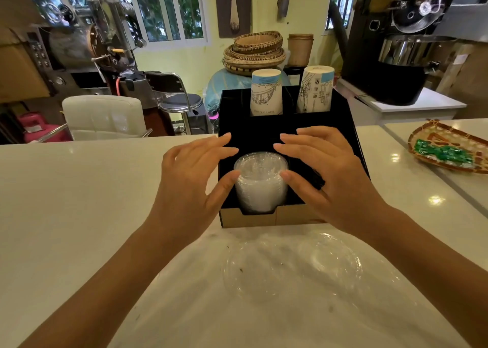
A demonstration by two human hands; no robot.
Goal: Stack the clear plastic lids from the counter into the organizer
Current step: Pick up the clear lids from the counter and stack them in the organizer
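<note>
A black organizer point(343, 125) stands on the white counter point(79, 215) in front of me. In its front left compartment sits a tall stack of clear plastic lids point(260, 184). My left hand point(195, 178) is at the stack's left side with the thumb against it and the fingers spread above the rim. My right hand point(322, 173) mirrors it on the right, thumb touching the stack. More clear lids point(290, 268) lie flat on the counter just in front of the organizer, hard to tell apart.
Two stacks of upside-down paper cups point(266, 91) point(315, 88) fill the organizer's rear slots. A woven tray with green packets point(449, 152) rests at the counter's right. Chairs, baskets and coffee roasters stand beyond the counter.
</note>
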